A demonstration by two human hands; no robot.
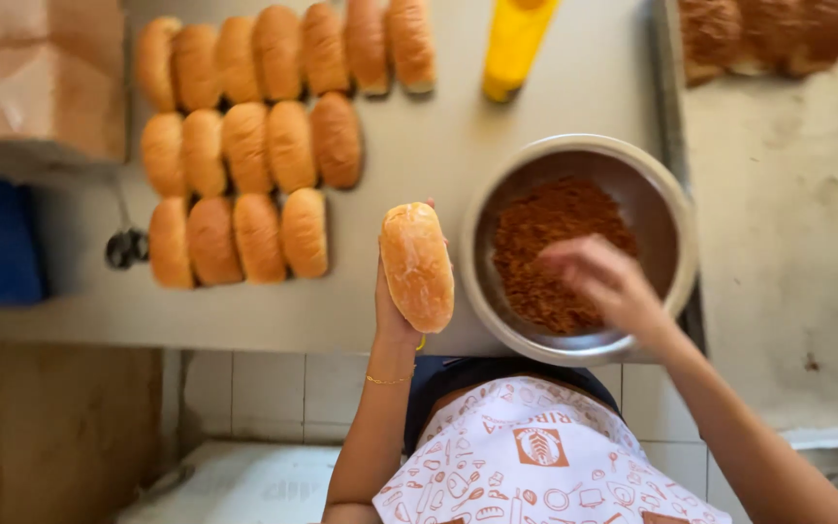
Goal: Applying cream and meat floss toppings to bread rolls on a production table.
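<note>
Bun (417, 265) feels light and squashy, so left hand (392, 312) cradles it loosely from beneath while right hand (601, 281), fingers curled, dips into bowl (673, 209) of crumbly brown floss (535, 243).

On the grey steel counter (419, 146) lie sixteen golden-brown oblong bread rolls (244, 146) in three rows: seven along the far edge, five in the middle row and four in the near row. A seventeenth roll of the same kind (417, 266) is held up above the counter's near edge. There is one round steel bowl of reddish-brown shredded topping (579, 250), one yellow plastic squeeze bottle (514, 44), and three topping-coated rolls (768, 34) on one pale tray (788, 243) by the right edge.
</note>
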